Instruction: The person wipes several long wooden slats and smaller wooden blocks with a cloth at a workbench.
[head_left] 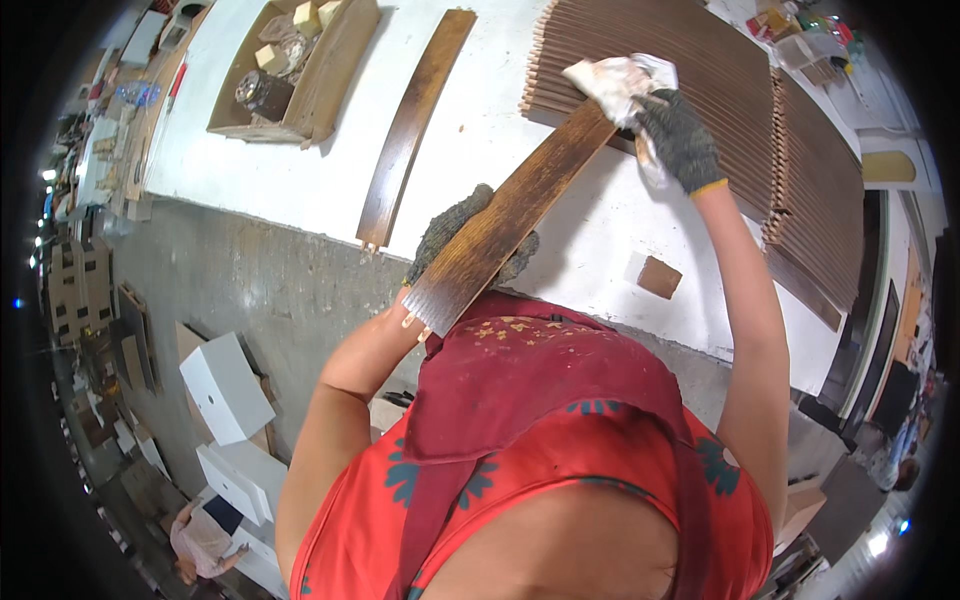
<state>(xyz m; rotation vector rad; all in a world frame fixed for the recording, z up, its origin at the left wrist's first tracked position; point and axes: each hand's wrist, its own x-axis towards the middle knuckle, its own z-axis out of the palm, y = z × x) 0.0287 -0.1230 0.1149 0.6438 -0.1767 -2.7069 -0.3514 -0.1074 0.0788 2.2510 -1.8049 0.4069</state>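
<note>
A long brown wooden slat (520,205) with pale dowel pins at its near end lies across my left hand (450,235). That hand, in a dark knit glove, grips the slat from beneath, with fingers showing along both edges. My right hand (680,135), also gloved, is closed on a crumpled white cloth (625,85) with brownish stains. The cloth touches the slat's far end. To the left, a second brown slat (418,125) with pins at its near end rests on the white table (500,110).
Rows of brown slats (680,50) are stacked at the far right of the table. A cardboard box (325,100) holding sponge blocks and a dark jar stands at the far left. A small brown square pad (660,277) lies near the front edge. Another person (205,540) is at lower left.
</note>
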